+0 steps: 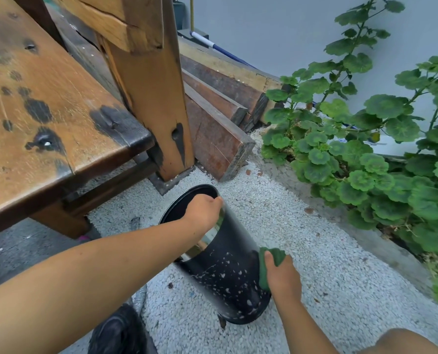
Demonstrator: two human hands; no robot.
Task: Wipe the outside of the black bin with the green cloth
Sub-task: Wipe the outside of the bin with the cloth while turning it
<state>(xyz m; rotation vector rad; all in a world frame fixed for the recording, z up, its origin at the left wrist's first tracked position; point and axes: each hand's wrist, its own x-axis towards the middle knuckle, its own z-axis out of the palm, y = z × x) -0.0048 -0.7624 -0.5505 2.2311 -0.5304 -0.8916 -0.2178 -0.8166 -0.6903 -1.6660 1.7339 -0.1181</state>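
Note:
The black bin [223, 272] stands tilted on white gravel, its open mouth facing away from me toward the bench. White splashes dot its lower side. My left hand [204, 212] grips the bin's rim at the top, fingers curled over the edge. My right hand [282, 275] holds the crumpled green cloth [271, 259] and presses it against the bin's right side, about halfway down the wall.
A stained wooden bench [49, 118] and its thick post [156, 98] rise at left. Stacked timber beams [218, 123] lie behind the bin. Leafy green plants [366, 154] fill a concrete-edged bed at right. A dark shoe [115, 330] shows near the bottom.

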